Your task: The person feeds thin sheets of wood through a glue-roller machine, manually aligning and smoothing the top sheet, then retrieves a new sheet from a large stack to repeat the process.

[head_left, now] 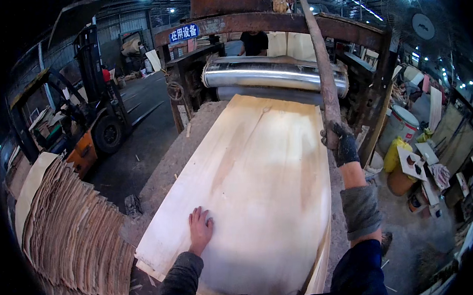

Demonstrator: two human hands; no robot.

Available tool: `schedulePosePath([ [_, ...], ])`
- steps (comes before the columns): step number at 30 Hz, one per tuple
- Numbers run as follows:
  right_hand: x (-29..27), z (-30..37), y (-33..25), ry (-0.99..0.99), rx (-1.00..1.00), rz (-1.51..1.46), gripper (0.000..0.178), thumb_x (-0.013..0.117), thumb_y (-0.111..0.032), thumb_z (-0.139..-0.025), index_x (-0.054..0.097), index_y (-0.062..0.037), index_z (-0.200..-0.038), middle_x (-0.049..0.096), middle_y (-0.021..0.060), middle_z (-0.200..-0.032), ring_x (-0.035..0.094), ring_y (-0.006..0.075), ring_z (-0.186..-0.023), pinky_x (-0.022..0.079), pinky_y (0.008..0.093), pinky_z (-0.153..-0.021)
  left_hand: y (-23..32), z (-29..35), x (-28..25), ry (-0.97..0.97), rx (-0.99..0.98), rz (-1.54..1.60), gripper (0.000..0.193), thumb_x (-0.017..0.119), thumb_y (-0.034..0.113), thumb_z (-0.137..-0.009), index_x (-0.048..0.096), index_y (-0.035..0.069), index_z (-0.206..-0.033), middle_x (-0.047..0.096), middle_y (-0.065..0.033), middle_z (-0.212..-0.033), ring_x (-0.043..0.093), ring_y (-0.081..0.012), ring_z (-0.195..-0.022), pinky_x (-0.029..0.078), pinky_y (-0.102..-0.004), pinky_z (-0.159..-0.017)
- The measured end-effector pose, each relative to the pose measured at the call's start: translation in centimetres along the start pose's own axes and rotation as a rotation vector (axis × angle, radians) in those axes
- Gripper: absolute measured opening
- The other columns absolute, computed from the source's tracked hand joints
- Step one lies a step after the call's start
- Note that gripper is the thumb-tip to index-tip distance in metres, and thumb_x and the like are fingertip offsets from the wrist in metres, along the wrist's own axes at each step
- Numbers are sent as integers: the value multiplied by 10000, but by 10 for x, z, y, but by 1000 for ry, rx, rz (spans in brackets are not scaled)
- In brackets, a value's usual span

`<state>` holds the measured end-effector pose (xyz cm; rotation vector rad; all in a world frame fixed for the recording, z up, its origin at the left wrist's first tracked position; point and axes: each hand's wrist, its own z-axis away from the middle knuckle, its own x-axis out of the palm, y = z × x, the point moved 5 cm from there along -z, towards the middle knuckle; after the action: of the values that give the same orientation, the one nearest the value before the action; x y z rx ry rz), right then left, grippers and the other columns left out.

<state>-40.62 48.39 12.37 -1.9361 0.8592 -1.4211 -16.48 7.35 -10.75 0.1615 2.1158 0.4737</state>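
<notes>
A broad pale wood veneer sheet point(259, 183) lies on top of other sheets, in front of a machine's shiny metal roller point(275, 74). Bare, with fingers stretched out, my left hand point(201, 228) rests flat on the sheet's near left part. My right hand point(346, 147) wears a dark glove and is closed round the lower end of a long wooden pole point(319, 54). The pole slants up past the roller's right part to the top of the machine frame. The far edge of the sheet lies just short of the rollers.
A tall stack of veneer sheets point(71, 234) stands at my left. Beyond it is an orange forklift point(81, 154). The rusty machine frame point(273, 23) spans the front, with a person point(254, 44) behind it. At the right stand a drum point(399, 124), a yellow bag point(398, 153) and scattered boards.
</notes>
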Motion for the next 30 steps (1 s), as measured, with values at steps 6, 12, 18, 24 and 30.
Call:
schedulePosePath([
  [6,-4,36,-4,19,13,62,281,540,-233,-852,551,18,-978,606,135,-839,555,200,-618,475,304,-529,-6,0,7,-17,-17,-14,353,546,170,-801,540,31,-1125,418,-190,-1295,337,-336,-1240,214,-465,-1052],
  [12,-11,106,-11,76,-111,236,273,560,-220,-828,565,33,-932,613,134,-776,569,196,-583,468,296,-489,-5,0,5,-7,-14,-5,360,546,172,-795,532,30,-1126,419,-190,-1291,337,-339,-1237,214,-468,-1052],
  [18,-27,196,-6,130,-30,194,303,578,-227,-803,563,33,-958,612,144,-777,575,207,-585,469,304,-484,-2,0,2,15,28,2,360,540,164,-794,523,28,-1127,425,-194,-1278,340,-346,-1229,210,-478,-1049],
  [24,-46,306,-18,285,-43,296,310,576,-245,-785,553,7,-964,603,150,-768,562,215,-520,449,320,-415,-8,0,10,30,39,14,349,533,160,-794,526,25,-1116,430,-197,-1271,349,-353,-1216,221,-482,-1036],
  [30,-139,456,-22,448,-12,733,360,544,-297,-798,523,10,-986,572,134,-817,541,237,-654,427,339,-551,-7,-1,5,67,42,16,328,529,149,-790,540,22,-1093,444,-200,-1257,360,-359,-1203,232,-486,-1027],
])
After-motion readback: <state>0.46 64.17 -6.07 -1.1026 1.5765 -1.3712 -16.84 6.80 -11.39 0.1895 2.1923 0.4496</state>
